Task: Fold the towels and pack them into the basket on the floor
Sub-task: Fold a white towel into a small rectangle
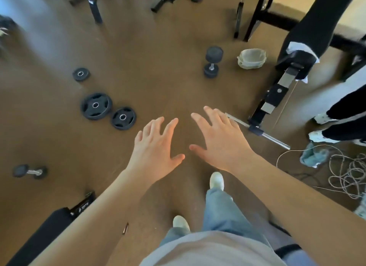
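Towel [312, 156] — teal, crumpled, soft-looking — is lying on the brown floor [158, 77] off to the right of my right hand [221, 141], beside a loose coil of cord [348, 176]. I am spreading both hands wide and gripping nothing, likely because I am only beginning to reach. My left hand [156, 147] is hovering just beside the right. Well ahead of my right fingertips, the basket [251, 58] — round, pale, soft-walled — is sitting near a black dumbbell [213, 61].

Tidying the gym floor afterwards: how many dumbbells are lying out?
2. One dumbbell sits just left of the basket, upper right; a second dumbbell lies far left. Blurred edges may hide more.
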The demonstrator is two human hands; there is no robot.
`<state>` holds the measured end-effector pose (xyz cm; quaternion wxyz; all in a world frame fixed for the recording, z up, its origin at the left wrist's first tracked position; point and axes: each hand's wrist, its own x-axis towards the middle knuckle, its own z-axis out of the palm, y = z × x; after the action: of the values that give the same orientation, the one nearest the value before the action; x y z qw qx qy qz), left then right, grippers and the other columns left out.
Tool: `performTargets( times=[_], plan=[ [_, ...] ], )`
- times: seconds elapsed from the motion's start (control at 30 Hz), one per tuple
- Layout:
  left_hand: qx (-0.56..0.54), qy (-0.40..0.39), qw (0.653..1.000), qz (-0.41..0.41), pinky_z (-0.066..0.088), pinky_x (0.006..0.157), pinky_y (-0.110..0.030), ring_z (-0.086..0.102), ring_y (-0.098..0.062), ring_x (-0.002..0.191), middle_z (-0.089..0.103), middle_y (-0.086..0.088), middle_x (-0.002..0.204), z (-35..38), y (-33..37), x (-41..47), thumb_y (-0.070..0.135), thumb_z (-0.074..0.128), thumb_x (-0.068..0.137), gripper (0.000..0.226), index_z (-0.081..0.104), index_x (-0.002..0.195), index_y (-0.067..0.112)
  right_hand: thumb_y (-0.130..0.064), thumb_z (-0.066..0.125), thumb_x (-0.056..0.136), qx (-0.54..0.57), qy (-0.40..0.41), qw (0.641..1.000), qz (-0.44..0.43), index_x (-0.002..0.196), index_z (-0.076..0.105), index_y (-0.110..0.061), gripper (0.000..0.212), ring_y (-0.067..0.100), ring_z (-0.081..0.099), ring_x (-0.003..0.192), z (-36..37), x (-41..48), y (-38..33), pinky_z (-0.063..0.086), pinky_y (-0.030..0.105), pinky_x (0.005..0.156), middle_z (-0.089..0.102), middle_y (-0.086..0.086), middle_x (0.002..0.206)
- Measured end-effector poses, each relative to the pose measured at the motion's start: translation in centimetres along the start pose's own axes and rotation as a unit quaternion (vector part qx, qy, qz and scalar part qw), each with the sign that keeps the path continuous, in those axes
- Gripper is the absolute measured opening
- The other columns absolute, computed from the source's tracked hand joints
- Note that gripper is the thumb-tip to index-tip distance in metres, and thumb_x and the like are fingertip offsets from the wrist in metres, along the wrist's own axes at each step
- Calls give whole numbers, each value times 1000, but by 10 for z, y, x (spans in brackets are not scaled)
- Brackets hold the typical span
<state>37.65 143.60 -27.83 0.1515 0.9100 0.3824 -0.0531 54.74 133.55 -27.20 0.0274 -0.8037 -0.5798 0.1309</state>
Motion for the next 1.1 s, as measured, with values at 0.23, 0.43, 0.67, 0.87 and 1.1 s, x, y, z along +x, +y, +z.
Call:
performTargets(
  times=[0.23, 0.43, 0.67, 0.87, 1.1],
  plan=[
    [7, 4, 1000, -21, 22, 121, -51, 12, -27, 153, 12, -7, 166, -21, -13, 186, 66, 65, 84, 102, 5, 161, 35, -67, 55, 92, 22, -24, 999, -3, 160, 10, -35, 88, 33, 9, 157, -28, 183, 75, 23, 56, 122, 10, 9, 170],
    [3, 7, 999, -31, 21, 123, -54, 10, -28, 155, 11, -8, 166, -66, -1, 355, 69, 64, 84, 102, 4, 160, 36, -69, 53, 93, 10, -35, 999, -10, 161, 8, -36, 88, 34, 8, 158, -78, 340, 151, 22, 58, 124, 8, 9, 171],
    [16, 0, 1000, -5, 16, 125, -52, 4, -27, 155, 7, -6, 167, -115, -18, 531, 70, 62, 85, 102, -1, 159, 38, -68, 53, 93, 22, -36, 999, 21, 161, 8, -36, 87, 33, 5, 158, -118, 500, 202, 20, 58, 124, 6, 9, 171],
    [39, -25, 996, 77, 16, 124, -52, 6, -26, 155, 8, -5, 166, -140, -48, 698, 69, 65, 82, 104, 1, 159, 38, -68, 53, 93, 37, -10, 993, 113, 161, 10, -34, 87, 33, 7, 157, -130, 626, 240, 22, 57, 123, 7, 9, 171],
    [99, -67, 973, 196, 18, 124, -52, 6, -26, 155, 6, -5, 166, -189, -37, 866, 72, 58, 85, 102, -3, 159, 38, -66, 53, 94, 83, 22, 963, 255, 160, 12, -35, 84, 33, 7, 157, -170, 723, 288, 21, 58, 123, 8, 7, 171]
  ],
)
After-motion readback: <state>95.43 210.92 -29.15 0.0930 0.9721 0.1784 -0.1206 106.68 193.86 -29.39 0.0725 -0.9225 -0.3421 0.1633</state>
